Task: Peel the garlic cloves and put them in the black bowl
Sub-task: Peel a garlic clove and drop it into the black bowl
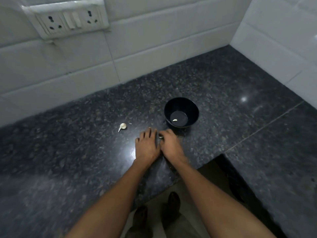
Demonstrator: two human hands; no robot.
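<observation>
Garlic clove (160,136) pinched by right hand (169,143) on table (68,152), left hand (147,145) flat beside. Mid-peel; 1 clove in bowl (193,107), 1 (122,126) waiting. Next: strip skin, drop in.

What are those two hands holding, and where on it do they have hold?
A small garlic clove, pinched between the right hand fingertips and the left hand. Most of it is hidden, so the exact grip cannot be told.

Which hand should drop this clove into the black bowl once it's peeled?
Probably the right hand: it pinches the clove and sits just in front of the black bowl. The left hand lies farther left.
</observation>
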